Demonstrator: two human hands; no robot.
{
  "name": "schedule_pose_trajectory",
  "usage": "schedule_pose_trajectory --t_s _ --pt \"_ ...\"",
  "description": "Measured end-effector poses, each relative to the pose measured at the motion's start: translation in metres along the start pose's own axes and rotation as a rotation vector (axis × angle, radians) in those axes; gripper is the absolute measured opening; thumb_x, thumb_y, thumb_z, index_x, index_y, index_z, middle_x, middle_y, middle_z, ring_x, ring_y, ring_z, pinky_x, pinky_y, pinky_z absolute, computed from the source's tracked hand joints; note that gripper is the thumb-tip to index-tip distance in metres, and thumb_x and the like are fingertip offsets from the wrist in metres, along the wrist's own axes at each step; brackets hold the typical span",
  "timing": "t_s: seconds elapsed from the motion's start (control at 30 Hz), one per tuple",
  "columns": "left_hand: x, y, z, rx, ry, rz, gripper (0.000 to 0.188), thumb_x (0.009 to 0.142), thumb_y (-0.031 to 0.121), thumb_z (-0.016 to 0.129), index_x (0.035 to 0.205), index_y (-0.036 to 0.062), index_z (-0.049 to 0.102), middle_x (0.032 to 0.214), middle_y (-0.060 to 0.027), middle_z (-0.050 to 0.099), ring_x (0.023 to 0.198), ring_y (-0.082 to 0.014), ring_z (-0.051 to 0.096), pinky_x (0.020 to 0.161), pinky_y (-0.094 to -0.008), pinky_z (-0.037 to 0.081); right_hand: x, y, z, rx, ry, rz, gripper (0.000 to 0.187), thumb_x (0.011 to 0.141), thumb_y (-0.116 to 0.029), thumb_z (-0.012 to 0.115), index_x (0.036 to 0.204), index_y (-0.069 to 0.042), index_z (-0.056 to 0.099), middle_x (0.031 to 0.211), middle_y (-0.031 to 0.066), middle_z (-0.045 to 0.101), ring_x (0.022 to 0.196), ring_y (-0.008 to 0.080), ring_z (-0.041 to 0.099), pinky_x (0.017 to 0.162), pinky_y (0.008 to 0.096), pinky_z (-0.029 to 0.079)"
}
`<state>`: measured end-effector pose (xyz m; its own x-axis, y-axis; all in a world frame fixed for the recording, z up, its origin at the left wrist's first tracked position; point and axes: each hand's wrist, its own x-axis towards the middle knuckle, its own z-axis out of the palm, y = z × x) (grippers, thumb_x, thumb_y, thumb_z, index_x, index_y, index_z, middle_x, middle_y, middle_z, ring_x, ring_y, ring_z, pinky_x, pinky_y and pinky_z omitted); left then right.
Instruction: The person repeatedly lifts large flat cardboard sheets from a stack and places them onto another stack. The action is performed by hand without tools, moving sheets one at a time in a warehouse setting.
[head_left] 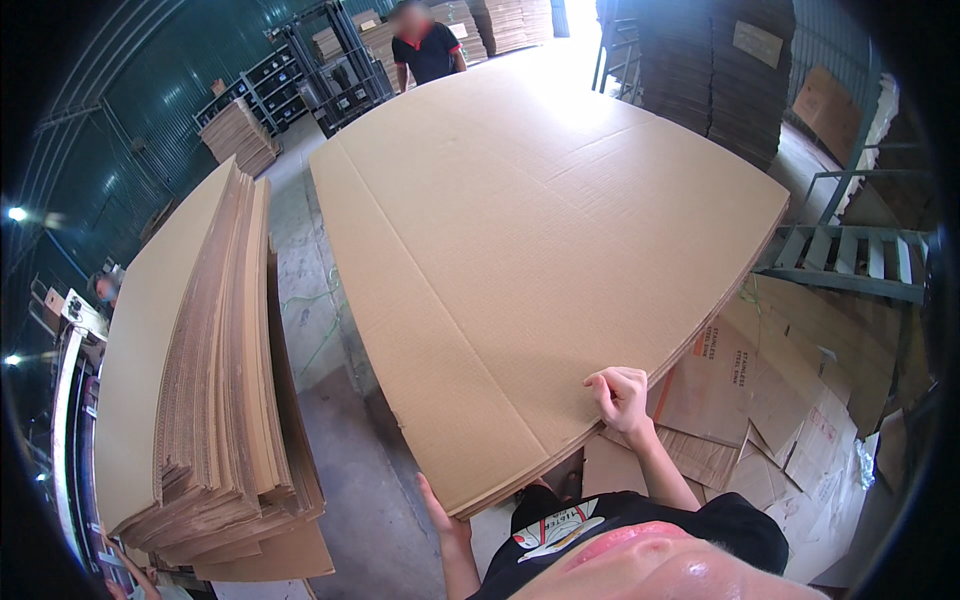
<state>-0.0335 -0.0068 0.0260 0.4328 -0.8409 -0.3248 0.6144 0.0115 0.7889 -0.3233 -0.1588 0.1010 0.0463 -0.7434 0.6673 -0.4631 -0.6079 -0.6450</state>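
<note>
Support surface: grey concrete floor (330, 300), stained. Directly on it: a tall leaning stack of cardboard sheets (200, 380) at left, a smaller sheet stack (240, 135) further back, flattened printed cartons (770, 400) scattered at right, and a grey pallet (850, 262) beyond them.

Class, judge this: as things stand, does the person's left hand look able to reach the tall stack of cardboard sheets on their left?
Probably not: the left hand grips the carried cardboard sheets' near edge, and bare floor separates it from the stack.
</note>
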Motion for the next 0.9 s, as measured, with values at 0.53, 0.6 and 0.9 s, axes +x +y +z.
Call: schedule_pose_trajectory --t_s 0.53,0.6,0.9 --pt "-0.001 0.002 0.003 0.011 0.000 -0.007 0.065 0.103 0.057 0.032 0.141 0.0060 0.046 0.140 -0.0077 0.052 0.127 -0.0221 0.050 0.106 -0.0366 0.039 0.001 -0.001 0.000 0.009 0.002 0.001 0.022 0.086 -0.009 0.057 0.068 -0.002 0.068 0.048 0.0087 0.047 0.041 0.0218 0.049 0.044 0.0331 0.036" --pt "0.000 0.001 0.001 0.011 -0.008 -0.001 0.065 0.103 0.057 0.032 0.141 0.0061 0.046 0.140 -0.0077 0.052 0.127 -0.0221 0.050 0.106 -0.0365 0.039 0.001 -0.001 0.000 0.011 0.001 0.004 0.022 0.085 -0.009 0.057 0.068 -0.002 0.068 0.048 0.0087 0.047 0.041 0.0215 0.049 0.044 0.0331 0.036" --pt "-0.006 0.007 0.007 -0.001 0.003 -0.041 0.072 0.100 0.062 0.034 0.141 0.0045 0.045 0.138 -0.0089 0.053 0.126 -0.0227 0.051 0.105 -0.0370 0.039 0.001 -0.001 -0.002 0.004 -0.007 -0.008 0.017 0.084 -0.007 0.062 0.068 -0.003 0.067 0.051 0.0092 0.051 0.042 0.0225 0.050 0.045 0.0334 0.038"
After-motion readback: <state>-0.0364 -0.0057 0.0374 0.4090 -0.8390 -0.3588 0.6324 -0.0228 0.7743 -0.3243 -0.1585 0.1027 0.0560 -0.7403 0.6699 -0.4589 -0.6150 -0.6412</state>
